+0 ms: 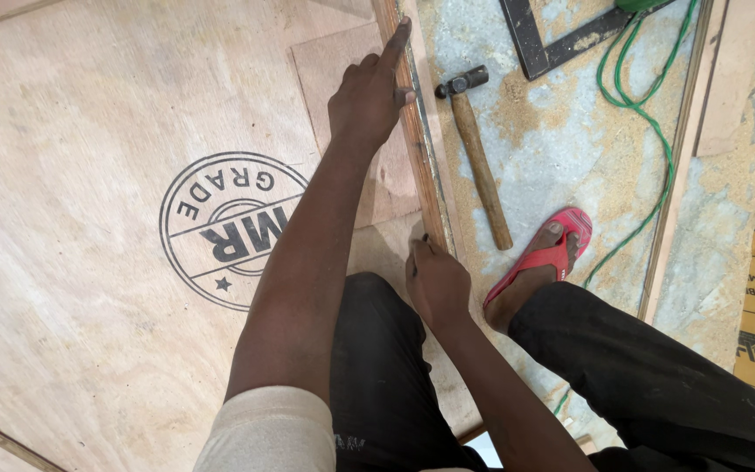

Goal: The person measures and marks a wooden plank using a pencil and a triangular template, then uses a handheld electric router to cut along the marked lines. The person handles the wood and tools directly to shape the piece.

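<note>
Now left hand (367, 98) presses wooden strip (419, 149); right hand (436, 281) marks plywood sheet (89, 218).

A long, narrow wooden strip (419, 157) lies flat along the right edge of the big plywood sheet (89, 218), with a pencil (419, 253) held against it.

Your right hand (437, 281) hides most of the marking tool it grips. Beyond the hammer (476, 149), the picture's top edge crops the steel square (543, 44).
</note>
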